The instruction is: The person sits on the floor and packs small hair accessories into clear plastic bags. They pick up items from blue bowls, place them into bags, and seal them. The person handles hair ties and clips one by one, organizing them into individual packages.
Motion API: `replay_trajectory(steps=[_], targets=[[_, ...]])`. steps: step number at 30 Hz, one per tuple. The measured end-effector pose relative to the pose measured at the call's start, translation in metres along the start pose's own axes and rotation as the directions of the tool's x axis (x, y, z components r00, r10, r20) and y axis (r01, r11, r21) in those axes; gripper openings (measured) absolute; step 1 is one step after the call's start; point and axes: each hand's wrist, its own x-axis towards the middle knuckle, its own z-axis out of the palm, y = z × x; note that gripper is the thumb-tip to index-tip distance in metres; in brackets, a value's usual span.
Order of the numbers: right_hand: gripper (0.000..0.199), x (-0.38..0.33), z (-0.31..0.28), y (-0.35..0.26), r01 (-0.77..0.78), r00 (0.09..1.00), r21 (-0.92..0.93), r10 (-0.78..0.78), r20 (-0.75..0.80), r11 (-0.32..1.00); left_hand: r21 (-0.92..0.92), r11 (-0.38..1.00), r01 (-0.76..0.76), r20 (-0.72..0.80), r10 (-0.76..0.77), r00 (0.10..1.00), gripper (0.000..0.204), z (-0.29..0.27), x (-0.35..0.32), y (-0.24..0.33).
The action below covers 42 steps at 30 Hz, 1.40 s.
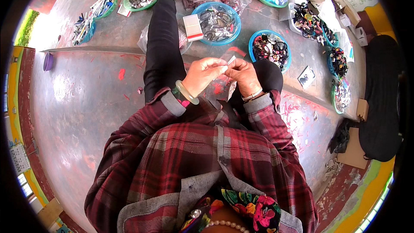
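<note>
In front of my lap, my left hand (201, 76) and my right hand (246, 77) meet with their fingertips pinched close together. Between them is a small clear plastic bag (235, 52) with a red strip, gripped from both sides. What the bag contains, if anything, I cannot make out. A small pale printed piece (232, 89) hangs below my right hand. Just beyond my hands, a white pack with a red edge (192, 27) leans by a blue basket of scissors (217, 39). To the right stands a blue basket of small dark items (252, 45).
More baskets line the raised concrete step, including a green basket of colourful packets (282, 3) and a bundle of pens (84, 28) at the left. A photo-like card (306, 77) lies on the step. Red scraps (297, 121) litter the floor; a purple cup (48, 61) stands far left.
</note>
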Motion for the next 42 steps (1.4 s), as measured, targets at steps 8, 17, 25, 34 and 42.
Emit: replay_trajectory(steps=[8, 17, 25, 34, 42], targets=[[0.015, -0.004, 0.013, -0.009, 0.259, 0.852, -0.479, -0.432, -0.296, 0.839, 0.181, 0.983, 0.015, -0.244, 0.03, 0.969, 0.018, -0.008, 0.004, -0.006], [0.029, -0.012, 0.018, -0.015, 0.401, 0.776, -0.713, -0.626, -0.069, 0.575, 0.5, 0.859, -0.112, -0.164, 0.221, 0.962, 0.014, -0.012, 0.005, -0.019], [0.019, -0.006, 0.008, -0.001, 0.405, 0.831, -0.663, -0.556, -0.02, 0.629, 0.686, 0.599, -0.413, 0.093, 0.49, 0.867, 0.016, -0.02, 0.011, -0.018], [0.008, -0.006, 0.008, -0.015, 0.094, 0.954, -0.086, -0.114, -0.277, 0.992, 0.148, 0.989, -0.012, -0.104, 0.028, 0.994, 0.025, -0.026, 0.007, -0.009], [0.015, -0.008, 0.005, -0.015, -0.048, 0.984, -0.041, 0.04, -0.173, 0.998, -0.28, 0.955, 0.097, -0.115, -0.134, 0.984, 0.017, -0.025, 0.008, -0.01]])
